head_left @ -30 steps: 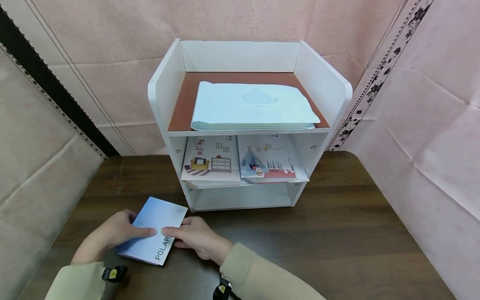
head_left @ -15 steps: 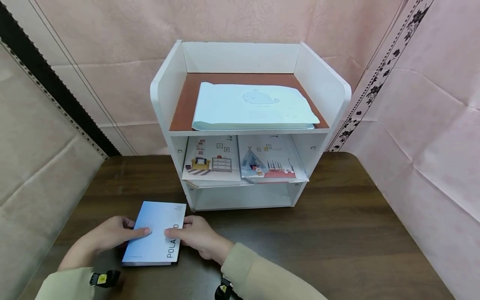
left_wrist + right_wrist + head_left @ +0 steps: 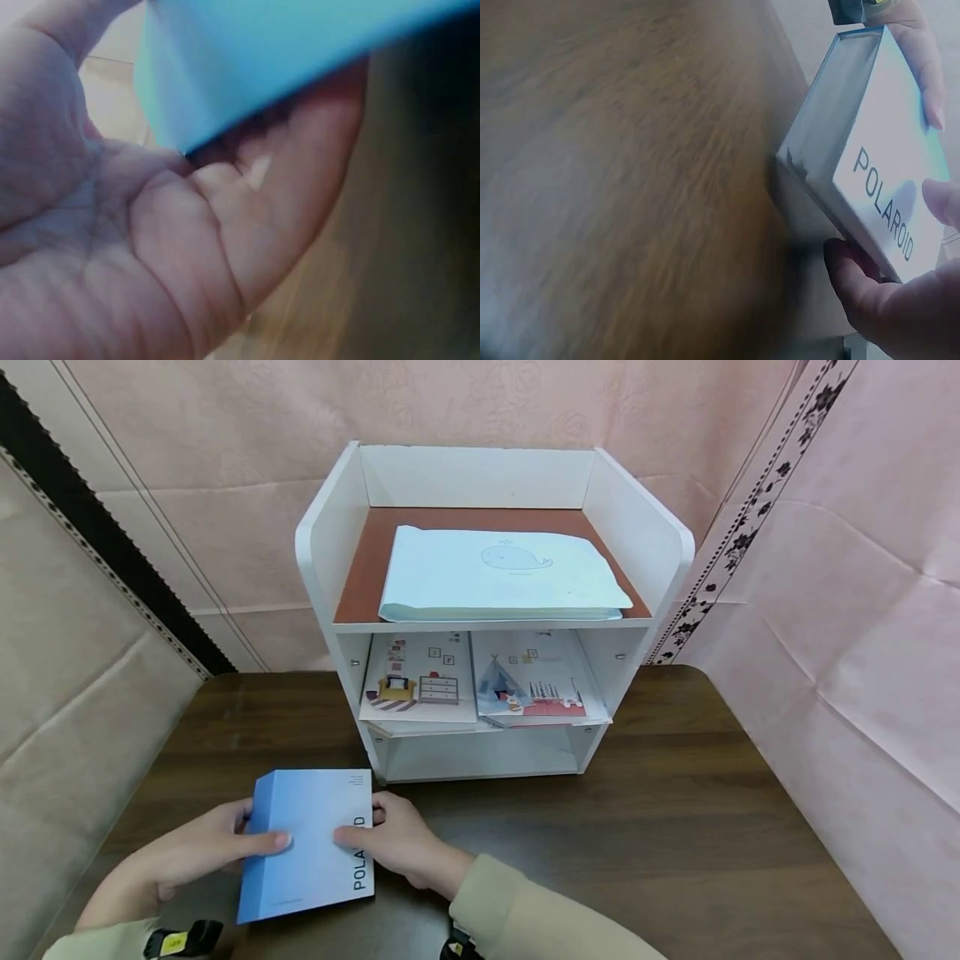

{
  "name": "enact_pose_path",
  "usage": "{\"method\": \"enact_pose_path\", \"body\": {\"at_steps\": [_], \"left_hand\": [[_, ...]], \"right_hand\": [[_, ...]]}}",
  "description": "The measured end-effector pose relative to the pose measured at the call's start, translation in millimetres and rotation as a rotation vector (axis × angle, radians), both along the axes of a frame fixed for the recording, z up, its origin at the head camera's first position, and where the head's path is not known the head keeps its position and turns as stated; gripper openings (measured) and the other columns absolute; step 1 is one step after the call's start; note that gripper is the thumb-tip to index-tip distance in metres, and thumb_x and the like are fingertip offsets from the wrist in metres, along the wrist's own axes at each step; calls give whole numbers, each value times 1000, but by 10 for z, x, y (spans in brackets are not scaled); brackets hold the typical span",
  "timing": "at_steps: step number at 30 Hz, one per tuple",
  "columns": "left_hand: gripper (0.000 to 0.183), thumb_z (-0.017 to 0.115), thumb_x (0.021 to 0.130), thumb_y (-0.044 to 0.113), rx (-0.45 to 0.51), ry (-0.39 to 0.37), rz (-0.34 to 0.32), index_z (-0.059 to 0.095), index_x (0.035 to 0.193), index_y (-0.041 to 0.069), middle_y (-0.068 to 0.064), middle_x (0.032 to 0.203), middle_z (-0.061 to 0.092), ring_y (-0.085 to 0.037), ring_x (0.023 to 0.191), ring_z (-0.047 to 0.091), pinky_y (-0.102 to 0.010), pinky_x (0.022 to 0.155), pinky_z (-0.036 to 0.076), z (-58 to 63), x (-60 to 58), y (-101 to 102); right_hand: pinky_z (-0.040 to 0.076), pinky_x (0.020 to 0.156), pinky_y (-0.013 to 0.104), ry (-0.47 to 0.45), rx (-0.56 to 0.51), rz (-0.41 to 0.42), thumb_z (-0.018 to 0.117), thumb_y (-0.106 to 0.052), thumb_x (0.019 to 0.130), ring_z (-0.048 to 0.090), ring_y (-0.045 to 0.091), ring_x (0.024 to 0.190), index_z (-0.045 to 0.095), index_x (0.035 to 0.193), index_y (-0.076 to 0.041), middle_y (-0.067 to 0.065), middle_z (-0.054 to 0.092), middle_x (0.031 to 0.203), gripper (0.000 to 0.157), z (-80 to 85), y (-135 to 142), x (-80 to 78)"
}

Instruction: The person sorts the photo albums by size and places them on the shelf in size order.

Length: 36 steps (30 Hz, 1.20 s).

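Observation:
A thick light-blue book (image 3: pixel 315 852) lettered POLAROID is between my hands at the front left, tilted so that its spine shows on the left. My left hand (image 3: pixel 195 852) grips the spine side, thumb across the cover and fingers behind. In the left wrist view those fingers curl under the blue cover (image 3: pixel 255 52). At the opposite edge, my right hand (image 3: pixel 408 843) pinches the book, thumb on the front near the lettering, partly covering it. The right wrist view shows the page edges (image 3: pixel 829 112) and the right fingers (image 3: pixel 851 281) beneath the cover.
A white shelf unit (image 3: pixel 645 543) stands behind the hands. On its top board lies a pale blue whale-print packet (image 3: pixel 495 577); two illustrated booklets, left (image 3: pixel 420 693) and right (image 3: pixel 528 685), lie on the middle shelf. Pink cloth (image 3: pixel 480 402) hangs around the wooden table (image 3: pixel 637 860).
The book has turned from a slant to nearly square, and its spine side has tilted into view. My left hand has shifted left and toward me with it; the right hand barely moved.

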<state>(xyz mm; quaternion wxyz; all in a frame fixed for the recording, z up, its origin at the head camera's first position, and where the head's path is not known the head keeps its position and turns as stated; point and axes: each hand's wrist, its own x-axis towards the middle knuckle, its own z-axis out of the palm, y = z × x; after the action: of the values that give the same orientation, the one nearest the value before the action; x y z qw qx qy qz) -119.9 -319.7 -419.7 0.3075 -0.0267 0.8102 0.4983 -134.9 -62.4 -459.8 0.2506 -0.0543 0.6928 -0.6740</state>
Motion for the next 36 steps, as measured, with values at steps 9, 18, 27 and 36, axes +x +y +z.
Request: {"method": "enact_pose_path", "body": {"at_steps": [9, 18, 27, 36], "left_hand": [[75, 61, 96, 23, 189, 26, -38, 16, 144, -13, -20, 120, 60, -32, 105, 61, -47, 80, 55, 60, 64, 177], [79, 65, 94, 26, 231, 26, -23, 16, 145, -10, -22, 124, 58, -33, 107, 61, -49, 81, 55, 26, 85, 543], [78, 67, 93, 24, 386, 12, -43, 18, 145, -9, -22, 124, 58, -35, 107, 62, -49, 82, 54, -111, 9, 1017], [80, 71, 90, 29, 408, 48, 43, 26, 142, -10, -25, 126, 56, -33, 108, 61, -48, 83, 54, -193, -40, 1375]], "right_hand": [[55, 71, 35, 13, 10, 28, 68, -21, 92, 64, 16, 83, 58, 116, -17, 0, 61, 95, 26, 87, 251, 44], [56, 75, 38, -5, -86, 86, 57, -24, 99, 66, 21, 92, 52, 128, -15, 3, 65, 107, 31, 79, 632, 37], [56, 78, 38, 3, -86, 109, 56, -27, 99, 67, 25, 95, 51, 132, -10, 9, 68, 110, 37, 3, 1168, -50], [56, 79, 39, 45, -37, 63, 56, -27, 100, 66, 26, 96, 48, 135, -9, 10, 67, 113, 41, -25, 1484, -133]]}}
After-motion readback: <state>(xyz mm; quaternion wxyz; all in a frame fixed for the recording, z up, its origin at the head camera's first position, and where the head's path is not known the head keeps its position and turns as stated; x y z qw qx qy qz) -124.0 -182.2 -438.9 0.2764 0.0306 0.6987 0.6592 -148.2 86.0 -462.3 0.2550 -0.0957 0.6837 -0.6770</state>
